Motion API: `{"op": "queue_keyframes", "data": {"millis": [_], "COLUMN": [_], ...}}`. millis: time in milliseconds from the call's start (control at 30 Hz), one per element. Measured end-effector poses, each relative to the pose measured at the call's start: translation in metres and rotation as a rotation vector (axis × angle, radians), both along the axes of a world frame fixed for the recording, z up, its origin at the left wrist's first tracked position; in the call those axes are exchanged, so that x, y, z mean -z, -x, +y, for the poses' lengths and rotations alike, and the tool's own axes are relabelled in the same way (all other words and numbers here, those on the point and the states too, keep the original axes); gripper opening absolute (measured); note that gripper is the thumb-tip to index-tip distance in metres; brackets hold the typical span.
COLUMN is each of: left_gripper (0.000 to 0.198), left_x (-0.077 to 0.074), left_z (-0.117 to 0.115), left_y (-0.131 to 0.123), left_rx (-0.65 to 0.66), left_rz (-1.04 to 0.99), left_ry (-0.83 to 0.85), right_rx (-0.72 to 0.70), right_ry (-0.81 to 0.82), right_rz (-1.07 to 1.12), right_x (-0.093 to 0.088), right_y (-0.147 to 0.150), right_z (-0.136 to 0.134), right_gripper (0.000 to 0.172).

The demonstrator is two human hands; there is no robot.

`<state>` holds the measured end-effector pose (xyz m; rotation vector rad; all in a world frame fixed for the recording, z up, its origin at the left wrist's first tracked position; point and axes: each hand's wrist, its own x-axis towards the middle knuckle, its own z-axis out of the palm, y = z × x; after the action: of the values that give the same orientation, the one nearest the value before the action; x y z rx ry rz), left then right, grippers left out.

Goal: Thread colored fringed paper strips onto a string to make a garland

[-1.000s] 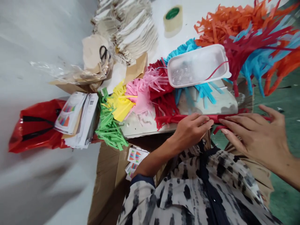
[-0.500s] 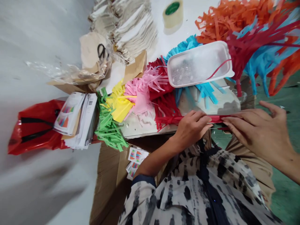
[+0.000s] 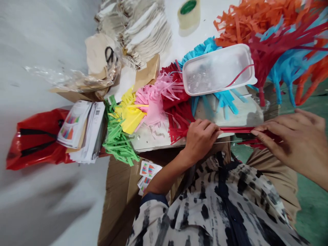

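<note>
A narrow strip of red tissue paper (image 3: 237,130) is stretched level between my two hands at the front edge of the table. My left hand (image 3: 201,135) is closed on its left end, thumb and fingers pinching it. My right hand (image 3: 289,136) pinches the other end, and fringed red paper hangs below those fingers. Just behind my left hand lies a red fringed tissue bundle (image 3: 176,119). Beyond the strip, a white plastic tub (image 3: 217,68) holds small clear pieces and a thin red strand.
Pink (image 3: 153,106), yellow (image 3: 130,116) and green fringes (image 3: 119,145) lie leftward, beside a stack of printed cards (image 3: 87,133) and a red bag (image 3: 38,136). Orange fringes (image 3: 256,24) are piled at back right. A tape roll (image 3: 189,17) stands behind the tub.
My hands have moved farther apart, the left one leftward and the right one rightward. A longer stretch of the red strip shows between them.
</note>
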<state>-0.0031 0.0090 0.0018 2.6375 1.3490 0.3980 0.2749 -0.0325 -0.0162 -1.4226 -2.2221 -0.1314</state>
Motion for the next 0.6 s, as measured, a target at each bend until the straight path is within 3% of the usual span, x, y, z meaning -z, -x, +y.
{"op": "queue_keyframes", "data": {"millis": [200,600], "left_gripper": [0.030,0.033], "left_x": [-0.010,-0.019], "left_z": [0.007,0.020], "left_y": [0.000,0.000], "left_rx": [-0.054,-0.014], "left_rz": [0.048,0.114], "left_ry": [0.048,0.090], "right_rx": [0.094,0.132], "right_ry": [0.086,0.127], "right_rz": [-0.108,-0.186], "right_x": [-0.007,-0.012], "right_y": [0.007,0.019], "right_z": [0.003,0.009], "right_gripper": [0.047,0.043]}}
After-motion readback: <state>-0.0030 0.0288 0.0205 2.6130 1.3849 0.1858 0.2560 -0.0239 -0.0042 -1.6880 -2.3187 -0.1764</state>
